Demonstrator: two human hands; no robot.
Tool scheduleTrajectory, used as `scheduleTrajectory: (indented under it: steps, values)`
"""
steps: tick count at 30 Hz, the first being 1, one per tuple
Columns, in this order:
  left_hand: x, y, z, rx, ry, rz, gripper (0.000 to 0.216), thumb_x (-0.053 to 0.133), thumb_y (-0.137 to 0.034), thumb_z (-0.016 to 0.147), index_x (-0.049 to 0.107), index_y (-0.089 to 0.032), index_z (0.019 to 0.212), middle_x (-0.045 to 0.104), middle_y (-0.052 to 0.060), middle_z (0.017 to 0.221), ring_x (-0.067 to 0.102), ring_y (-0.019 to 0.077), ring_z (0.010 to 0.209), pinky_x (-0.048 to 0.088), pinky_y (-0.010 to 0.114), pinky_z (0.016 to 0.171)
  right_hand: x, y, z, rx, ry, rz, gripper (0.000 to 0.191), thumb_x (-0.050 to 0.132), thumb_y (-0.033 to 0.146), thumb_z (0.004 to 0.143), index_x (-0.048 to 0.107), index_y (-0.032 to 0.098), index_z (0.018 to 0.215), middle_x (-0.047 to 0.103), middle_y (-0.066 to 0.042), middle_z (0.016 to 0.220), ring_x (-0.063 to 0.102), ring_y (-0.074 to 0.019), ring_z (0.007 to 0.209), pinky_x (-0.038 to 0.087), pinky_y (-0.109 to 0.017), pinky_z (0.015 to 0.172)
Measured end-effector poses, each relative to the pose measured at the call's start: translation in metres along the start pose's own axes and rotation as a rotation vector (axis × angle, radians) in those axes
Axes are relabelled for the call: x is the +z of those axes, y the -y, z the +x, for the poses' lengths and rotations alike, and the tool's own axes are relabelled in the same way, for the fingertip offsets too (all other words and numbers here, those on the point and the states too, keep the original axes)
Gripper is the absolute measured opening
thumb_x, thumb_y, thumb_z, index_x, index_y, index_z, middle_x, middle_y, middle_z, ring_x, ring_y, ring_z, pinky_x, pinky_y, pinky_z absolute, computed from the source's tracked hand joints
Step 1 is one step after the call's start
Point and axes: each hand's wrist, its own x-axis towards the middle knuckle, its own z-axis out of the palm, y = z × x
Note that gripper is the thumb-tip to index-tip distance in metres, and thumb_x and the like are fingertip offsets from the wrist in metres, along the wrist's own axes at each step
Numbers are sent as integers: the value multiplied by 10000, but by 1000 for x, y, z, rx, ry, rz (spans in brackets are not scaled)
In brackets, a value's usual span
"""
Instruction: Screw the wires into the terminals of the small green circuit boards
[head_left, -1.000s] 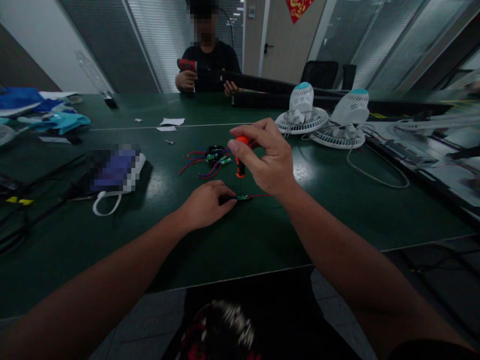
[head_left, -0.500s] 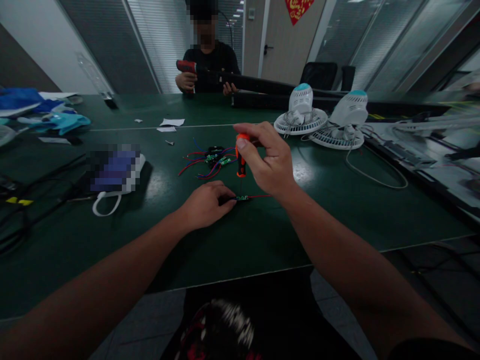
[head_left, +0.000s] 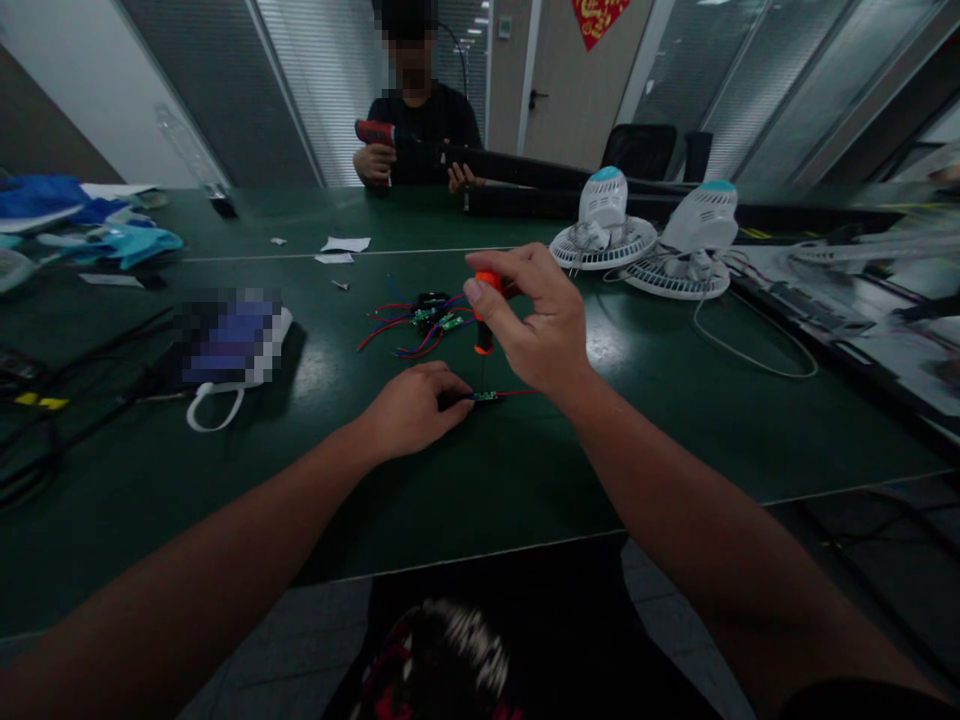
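Observation:
In front of me on the green table lies a small green circuit board with a red wire running off to the right. My left hand pinches the board's left end between thumb and fingertips. Above it, my right hand is closed around the orange and black handle of a screwdriver. The screwdriver stands upright, its thin shaft reaching down to the board; the exact spot where the tip meets it is too small to tell. Just behind lies a cluster of circuit boards with red and blue wires.
Two white fans stand at the back right, a cable trailing from one. To the left are a blurred-out device with a white strap, and black cables. Across the table a person holds a red-and-black tool beside long black bars.
My right thumb and fingers have shifted slightly on the screwdriver handle. My left hand and the circuit board stay in place.

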Motion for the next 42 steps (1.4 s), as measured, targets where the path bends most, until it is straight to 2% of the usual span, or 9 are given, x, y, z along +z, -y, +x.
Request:
scheduleTrajectory:
  steps: [11,15,19,25,31,37,42]
  values:
    - [-2,-4,0,-11,3,-18,239,574,-290,874,724,-143,987,653,59,875,637,178,809,504,314,768,-1,4,-1,-18,22,48,164,536,249,927,669,250,1022,658,-29,971,605,-142,883,536,-342,798]
    - [-2,-2,0,-1,1,-14,244,565,-302,879,720,-149,989,652,61,887,634,181,812,506,319,765,2,5,-2,19,10,12,160,632,369,880,676,276,1003,612,-32,1026,593,-160,952,547,-363,829]
    - [-1,0,1,12,0,-11,241,562,-302,880,722,-159,989,651,58,885,633,181,808,505,325,768,3,4,-2,14,-15,34,152,673,332,855,694,265,990,619,-21,967,591,-144,910,540,-346,834]
    - [-2,-2,1,2,10,-6,248,559,-304,879,727,-156,985,653,59,884,637,186,820,510,327,779,1,-1,-1,-41,-16,42,164,623,278,891,690,226,1031,644,-17,953,602,-118,869,528,-309,815]
    - [-1,-2,1,0,-1,-23,247,571,-294,873,724,-140,990,651,58,874,639,184,809,512,323,771,1,0,-2,-27,1,54,166,551,286,934,670,235,1039,654,-19,983,610,-122,897,531,-302,775]
    - [-2,-2,0,6,-3,-12,241,572,-297,878,723,-140,981,645,56,867,634,181,806,507,318,762,4,4,-3,14,-28,33,176,678,341,851,682,253,1004,581,-32,1032,585,-148,966,550,-309,756]
    - [-2,-2,0,8,0,-13,239,577,-286,876,722,-137,993,646,59,876,634,178,808,501,318,771,3,3,-2,-10,-11,24,176,674,293,855,674,247,1025,617,-16,971,592,-138,923,546,-313,776]
